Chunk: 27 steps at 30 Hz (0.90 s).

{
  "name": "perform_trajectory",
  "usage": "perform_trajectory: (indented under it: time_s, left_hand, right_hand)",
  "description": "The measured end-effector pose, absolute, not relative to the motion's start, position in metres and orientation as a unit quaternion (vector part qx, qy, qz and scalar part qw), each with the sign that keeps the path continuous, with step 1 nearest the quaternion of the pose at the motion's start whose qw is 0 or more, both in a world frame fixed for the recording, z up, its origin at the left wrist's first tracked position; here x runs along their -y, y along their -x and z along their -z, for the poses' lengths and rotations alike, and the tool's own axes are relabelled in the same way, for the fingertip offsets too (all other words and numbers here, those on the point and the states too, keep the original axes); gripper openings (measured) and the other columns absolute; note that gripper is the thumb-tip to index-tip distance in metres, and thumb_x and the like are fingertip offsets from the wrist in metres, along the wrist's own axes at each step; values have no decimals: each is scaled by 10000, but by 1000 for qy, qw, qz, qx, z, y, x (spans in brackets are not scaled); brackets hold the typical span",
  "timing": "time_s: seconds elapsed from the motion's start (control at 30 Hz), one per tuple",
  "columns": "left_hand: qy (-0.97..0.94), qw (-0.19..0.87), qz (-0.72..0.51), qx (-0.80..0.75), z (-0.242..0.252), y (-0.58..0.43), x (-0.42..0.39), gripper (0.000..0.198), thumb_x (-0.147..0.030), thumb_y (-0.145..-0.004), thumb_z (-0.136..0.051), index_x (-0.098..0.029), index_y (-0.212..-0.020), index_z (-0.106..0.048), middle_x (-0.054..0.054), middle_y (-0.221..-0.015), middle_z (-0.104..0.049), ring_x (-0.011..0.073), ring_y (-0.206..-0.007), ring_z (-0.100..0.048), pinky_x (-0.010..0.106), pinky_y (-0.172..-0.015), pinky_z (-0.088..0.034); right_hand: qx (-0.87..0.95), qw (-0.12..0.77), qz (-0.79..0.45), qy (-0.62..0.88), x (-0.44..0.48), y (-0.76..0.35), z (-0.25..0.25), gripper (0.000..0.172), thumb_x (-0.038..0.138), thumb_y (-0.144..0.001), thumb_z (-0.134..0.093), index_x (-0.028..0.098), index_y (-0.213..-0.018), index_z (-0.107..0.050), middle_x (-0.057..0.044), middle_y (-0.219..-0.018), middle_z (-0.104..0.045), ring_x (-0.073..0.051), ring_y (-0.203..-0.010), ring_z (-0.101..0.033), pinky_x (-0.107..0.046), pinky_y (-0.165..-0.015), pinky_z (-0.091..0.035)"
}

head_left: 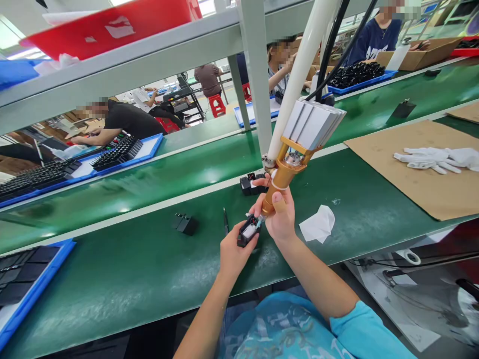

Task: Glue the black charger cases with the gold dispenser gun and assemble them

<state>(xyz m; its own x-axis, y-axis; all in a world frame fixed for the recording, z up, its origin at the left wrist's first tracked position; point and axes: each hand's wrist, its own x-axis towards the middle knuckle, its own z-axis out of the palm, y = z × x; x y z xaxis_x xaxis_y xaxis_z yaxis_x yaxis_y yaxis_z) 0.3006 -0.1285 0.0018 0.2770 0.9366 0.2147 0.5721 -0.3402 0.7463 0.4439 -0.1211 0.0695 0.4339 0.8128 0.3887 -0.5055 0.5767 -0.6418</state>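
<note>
My left hand (pixel 232 253) grips a small open black adapter housing (pixel 244 241) just above the green bench. White and metal parts show inside the housing. My right hand (pixel 280 219) is wrapped round a gold-coloured handheld dispenser (pixel 283 175), tilted with its narrow nozzle down at the housing's opening. Whether the tip touches the parts inside, I cannot tell. A finned silver block (pixel 312 123) tops the dispenser. Behind my right fingers stand several black housings (pixel 247 184), partly hidden. Left of my hands are a dark pen (pixel 225 221) and a black adapter (pixel 186 224).
Crumpled white paper (pixel 318 224) lies to the right. White gloves (pixel 436 158) rest on cardboard (pixel 396 174). A blue tray (pixel 56 267) of black parts stands at left. A shelf post (pixel 255 75) and a white pole (pixel 303 60) rise ahead. Co-workers sit across the belt.
</note>
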Motion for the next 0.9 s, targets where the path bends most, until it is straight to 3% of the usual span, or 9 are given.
perform_trajectory:
  time_s: [0.5, 0.9]
  left_hand:
    - [-692, 362, -390, -488, 1, -317, 136, 382, -332, -742, -688, -178, -1086, -623, 24, -926, -736, 151, -717, -683, 246, -644, -556]
    - [-695, 343, -420, -473, 4, -321, 136, 333, -338, -723, -708, -184, -996, -596, 19, -866, -721, 154, -700, -676, 253, -624, -541]
  right_hand:
    - [348, 813, -417, 208, 123, -426, -73, 313, 506, -888, -552, 244, -1057, -564, -30, -1044, -672, -49, -469, -540, -262, -539, -561]
    - [349, 818, -417, 189, 121, -425, -75, 255, 454, -909, -547, 230, -1026, -580, -23, -1073, -663, -33, -456, -547, -242, -525, -553]
